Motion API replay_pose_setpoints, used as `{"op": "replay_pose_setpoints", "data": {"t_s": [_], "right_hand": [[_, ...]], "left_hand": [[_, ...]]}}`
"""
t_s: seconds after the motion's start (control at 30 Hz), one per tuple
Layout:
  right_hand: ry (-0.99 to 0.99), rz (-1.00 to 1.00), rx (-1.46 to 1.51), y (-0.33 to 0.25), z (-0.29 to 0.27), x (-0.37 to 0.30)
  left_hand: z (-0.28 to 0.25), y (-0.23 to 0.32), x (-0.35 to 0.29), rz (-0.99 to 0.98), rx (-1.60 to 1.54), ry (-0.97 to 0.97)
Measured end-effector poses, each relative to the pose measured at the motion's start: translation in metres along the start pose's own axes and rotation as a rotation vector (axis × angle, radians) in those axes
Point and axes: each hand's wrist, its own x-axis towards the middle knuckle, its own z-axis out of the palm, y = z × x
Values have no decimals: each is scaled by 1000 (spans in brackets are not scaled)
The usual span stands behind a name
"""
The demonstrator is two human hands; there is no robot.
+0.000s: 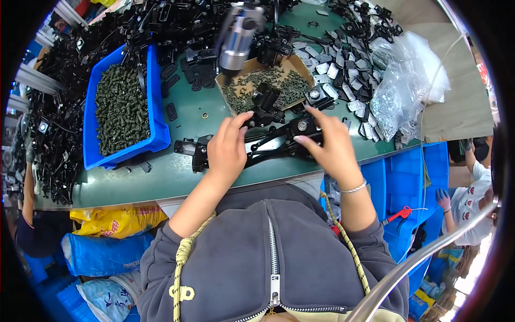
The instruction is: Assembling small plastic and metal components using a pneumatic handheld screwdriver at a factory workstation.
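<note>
In front of me on the green bench lie black lever assemblies, which look like brake levers with a cylinder body. My left hand (228, 146) pinches a black lever assembly (266, 114) by its near left end, thumb and fingertips closed on it. My right hand (333, 144) has thumb and index finger around the body of another black lever assembly (302, 127), which carries a round silver window. Whether these two pieces touch is hard to tell. Just beyond them sits a shallow cardboard tray (221, 80) of small dark screws. A silver power screwdriver (237, 45), blurred, hangs above that tray.
A blue bin (90, 126) full of dark green small parts stands at left. Black assemblies (53, 123) pile up along the far left. Several small rectangular plates (343, 70) and clear plastic bags (399, 88) lie at right. Blue crates (402, 174) stand below the bench's right edge.
</note>
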Motion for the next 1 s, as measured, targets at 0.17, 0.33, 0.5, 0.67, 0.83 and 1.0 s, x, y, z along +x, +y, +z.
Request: {"op": "replay_pose_setpoints", "data": {"t_s": [0.17, 0.33, 0.5, 0.67, 0.83, 1.0], "right_hand": [[-91, -37, 72, 3, 10, 5], [-157, -253, -118, -12, 6, -2], [-119, -311, -190, -13, 13, -1], [-211, -434, -293, 0, 6, 0], [20, -238, 29, 19, -22, 10], [267, 3, -126, 18, -21, 53]], "left_hand": [[-14, 5, 4, -49, -81, -43], [-29, -7, -4, -23, -77, -69], [-33, -11, -7, 218, 99, -88], [-33, -14, -7, 357, 168, -133], [-30, -15, -15, 392, 166, -159], [-25, -19, -23, 273, 6, -152]]}}
